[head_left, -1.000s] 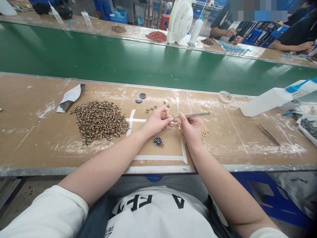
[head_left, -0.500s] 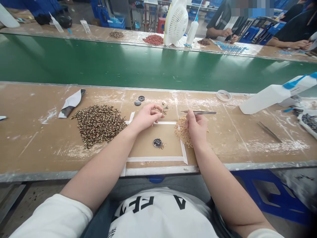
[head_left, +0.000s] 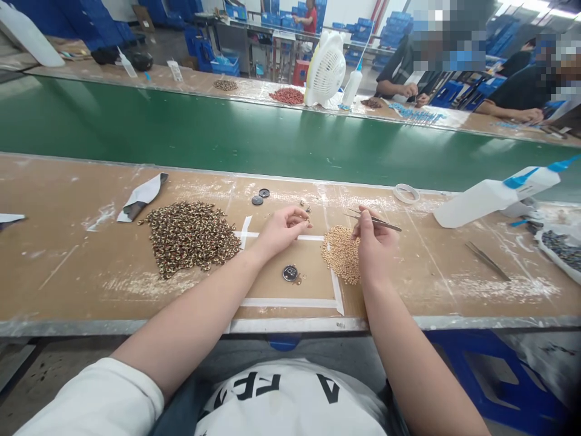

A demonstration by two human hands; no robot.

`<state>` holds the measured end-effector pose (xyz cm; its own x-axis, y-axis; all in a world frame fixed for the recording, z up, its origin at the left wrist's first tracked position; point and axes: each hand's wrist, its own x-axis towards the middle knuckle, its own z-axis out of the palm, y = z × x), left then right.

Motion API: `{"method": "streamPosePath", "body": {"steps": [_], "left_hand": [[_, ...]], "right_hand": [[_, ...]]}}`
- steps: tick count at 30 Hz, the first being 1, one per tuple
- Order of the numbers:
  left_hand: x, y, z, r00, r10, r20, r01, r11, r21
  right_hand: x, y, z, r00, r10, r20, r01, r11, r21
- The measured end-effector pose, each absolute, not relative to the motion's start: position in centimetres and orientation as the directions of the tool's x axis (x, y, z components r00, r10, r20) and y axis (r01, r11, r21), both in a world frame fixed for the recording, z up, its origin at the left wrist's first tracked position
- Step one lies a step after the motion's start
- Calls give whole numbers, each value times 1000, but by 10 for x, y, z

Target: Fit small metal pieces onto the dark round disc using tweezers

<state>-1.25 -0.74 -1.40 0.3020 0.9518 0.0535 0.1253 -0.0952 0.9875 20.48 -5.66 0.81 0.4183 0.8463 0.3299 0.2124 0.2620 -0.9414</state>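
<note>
My left hand [head_left: 287, 230] hovers over the table just beyond a taped rectangle, thumb and fingers drawn together. What sits at its fingertips is too small to make out. A few small metallic pieces [head_left: 305, 206] lie right beyond it. My right hand [head_left: 377, 242] grips a pair of tweezers [head_left: 384, 224], tips pointing left and slightly apart. Below and left of that hand is a pile of small gold beads [head_left: 340, 254]. Inside the taped rectangle lies a round dark disc [head_left: 290, 273] with a few bits beside it. A large heap of gold-and-dark pieces [head_left: 190, 236] spreads left of my left hand.
Two dark round caps [head_left: 261, 197] lie toward the back. On the right are a white tape ring [head_left: 407, 193], a white squeeze bottle [head_left: 476, 203], and second tweezers [head_left: 488, 261]. A green conveyor belt [head_left: 204, 139] runs behind; co-workers' hands [head_left: 411, 94] are across it.
My left fingers have closed together over the small pieces. My right hand has shifted right, and its tweezers now slant down to the right. The view has tilted up.
</note>
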Motion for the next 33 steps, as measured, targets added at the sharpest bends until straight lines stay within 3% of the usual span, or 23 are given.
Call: {"method": "streamPosePath", "body": {"steps": [7,11,19,33], "left_hand": [[-11,-7,-12,226,966,124,20,-132,991],[-12,-3,-12,190,970,149,0,-152,988],[-12,10,-15,72,981,183,-85,-177,981],[-15,16,-10,-18,1000,-14,-183,10,983]], "right_hand": [[228,0,23,163,948,273,358,201,-912],[237,46,15,114,959,259,486,174,-856],[239,109,-9,90,992,90,217,69,-974],[250,143,-29,-164,985,59,132,81,-988]]}}
